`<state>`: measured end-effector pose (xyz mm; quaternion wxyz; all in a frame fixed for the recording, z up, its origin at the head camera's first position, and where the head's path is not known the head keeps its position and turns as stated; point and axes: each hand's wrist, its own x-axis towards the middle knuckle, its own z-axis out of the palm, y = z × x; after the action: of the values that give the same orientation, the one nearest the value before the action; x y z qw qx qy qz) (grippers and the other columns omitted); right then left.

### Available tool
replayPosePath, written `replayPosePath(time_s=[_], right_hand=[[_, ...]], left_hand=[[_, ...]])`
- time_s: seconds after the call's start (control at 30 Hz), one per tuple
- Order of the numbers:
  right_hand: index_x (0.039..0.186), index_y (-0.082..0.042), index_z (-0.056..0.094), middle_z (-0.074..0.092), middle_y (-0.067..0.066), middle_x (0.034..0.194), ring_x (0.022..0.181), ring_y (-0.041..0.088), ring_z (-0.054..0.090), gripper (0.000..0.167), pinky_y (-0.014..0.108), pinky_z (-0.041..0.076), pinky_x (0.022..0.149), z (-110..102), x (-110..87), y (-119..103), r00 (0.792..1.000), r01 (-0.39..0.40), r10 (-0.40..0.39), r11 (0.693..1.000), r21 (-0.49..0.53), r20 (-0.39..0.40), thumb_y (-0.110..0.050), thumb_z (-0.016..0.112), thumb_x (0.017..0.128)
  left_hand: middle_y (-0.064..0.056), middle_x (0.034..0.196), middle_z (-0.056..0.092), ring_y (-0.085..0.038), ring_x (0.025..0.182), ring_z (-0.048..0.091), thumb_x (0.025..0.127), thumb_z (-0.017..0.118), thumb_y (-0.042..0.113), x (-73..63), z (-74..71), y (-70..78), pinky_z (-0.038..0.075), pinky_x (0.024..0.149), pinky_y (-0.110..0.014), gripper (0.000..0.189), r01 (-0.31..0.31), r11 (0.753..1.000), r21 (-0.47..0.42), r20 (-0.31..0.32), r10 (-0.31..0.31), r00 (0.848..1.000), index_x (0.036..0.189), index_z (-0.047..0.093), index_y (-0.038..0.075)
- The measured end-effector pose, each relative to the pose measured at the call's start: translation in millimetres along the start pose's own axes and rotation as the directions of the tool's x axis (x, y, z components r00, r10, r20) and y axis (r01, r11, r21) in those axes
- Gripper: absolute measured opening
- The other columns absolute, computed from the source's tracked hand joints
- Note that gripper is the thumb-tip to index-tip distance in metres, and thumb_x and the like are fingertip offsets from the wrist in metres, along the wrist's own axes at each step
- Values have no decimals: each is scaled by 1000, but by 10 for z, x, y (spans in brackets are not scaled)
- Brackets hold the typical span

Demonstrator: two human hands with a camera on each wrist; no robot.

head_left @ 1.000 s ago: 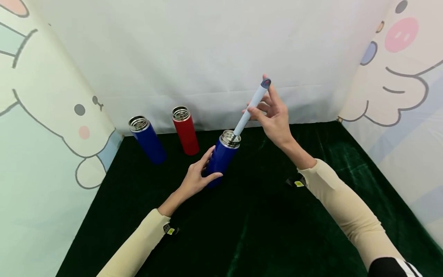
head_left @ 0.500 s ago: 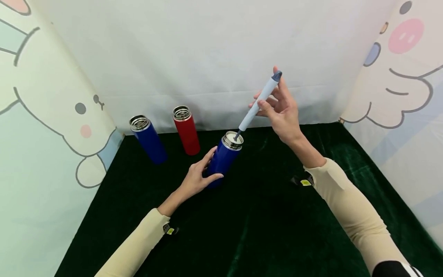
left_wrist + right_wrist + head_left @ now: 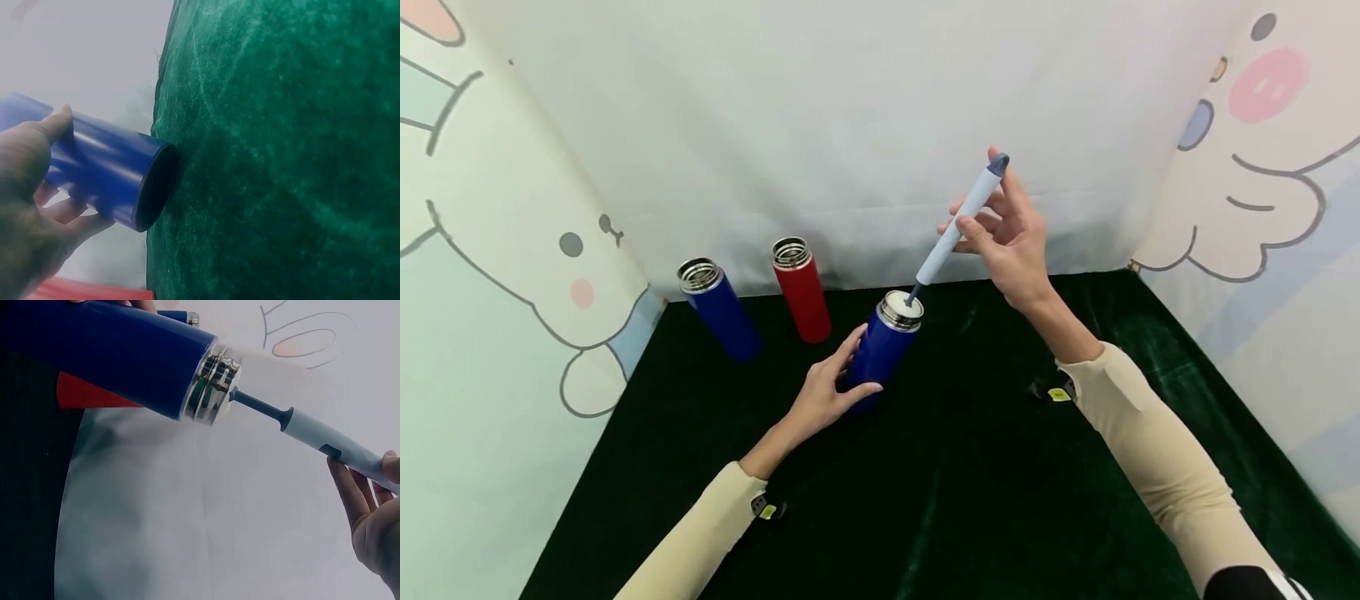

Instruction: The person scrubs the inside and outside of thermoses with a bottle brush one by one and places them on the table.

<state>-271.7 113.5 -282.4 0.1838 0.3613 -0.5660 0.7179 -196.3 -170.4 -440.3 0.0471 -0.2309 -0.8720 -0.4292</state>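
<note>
My left hand (image 3: 827,393) grips a blue bottle (image 3: 880,362) around its body, thumb on the near side. The bottle has no lid and leans to the right, its dark base (image 3: 157,187) close over the green cloth in the left wrist view. My right hand (image 3: 1017,250) pinches the light blue handle of a bottle brush (image 3: 958,223) between thumb and fingers, one finger up behind its dark end loop. The thin dark stem (image 3: 259,406) slants down to the bottle's steel mouth (image 3: 212,384). A white brush head (image 3: 901,305) fills that mouth; its lower part is hidden inside.
A second blue bottle (image 3: 724,317) and a red bottle (image 3: 805,300) stand lidless at the back left, both with steel mouths. Dark green cloth (image 3: 1015,483) covers the table. A white sheet (image 3: 865,125) rises behind it, with cartoon-printed walls (image 3: 1277,192) at both sides.
The brush has moved up and to the right, bringing its stem and white head up to the bottle's mouth. During the last half second both hands stay nearly still.
</note>
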Motion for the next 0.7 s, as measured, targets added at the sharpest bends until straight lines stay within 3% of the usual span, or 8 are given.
replayPosePath(time_s=[0.27, 0.47, 0.63, 0.7], right_hand=[[162, -15, 29, 69, 13, 102, 87, 20, 77, 78, 38, 65, 75, -13, -26, 40, 996, -85, 85, 996, -1, -26, 12, 60, 95], [161, -19, 33, 71, 7, 102, 86, 19, 77, 78, 37, 65, 74, -24, -56, 34, 992, -120, 119, 993, -15, -27, 12, 60, 95], [161, -15, 32, 71, 6, 102, 88, 20, 77, 75, 36, 65, 74, -12, -96, 97, 992, -129, 128, 991, -23, -14, 11, 59, 97], [161, -11, 31, 71, 7, 103, 89, 20, 77, 73, 37, 65, 74, 29, -143, 182, 990, -138, 139, 990, -27, 36, 12, 58, 97]], left_hand=[[-19, 148, 56, -39, 131, 61, 91, 79, 28, -9, 33, 4, 56, 99, -56, 92, 5, 1000, -3, -17, -5, 1000, 163, 22, 36], [-18, 148, 56, -38, 132, 60, 91, 79, 28, 2, 65, 15, 56, 100, -55, 92, 0, 1000, 15, -16, 0, 1000, 163, 22, 35], [-18, 151, 54, -37, 133, 59, 91, 79, 29, 7, 50, 49, 55, 101, -55, 92, 2, 999, 41, -12, -2, 1000, 163, 22, 35], [-17, 152, 54, -37, 133, 59, 91, 79, 29, 11, 32, 57, 55, 101, -54, 92, -11, 999, 53, -7, 11, 1000, 163, 23, 33]])
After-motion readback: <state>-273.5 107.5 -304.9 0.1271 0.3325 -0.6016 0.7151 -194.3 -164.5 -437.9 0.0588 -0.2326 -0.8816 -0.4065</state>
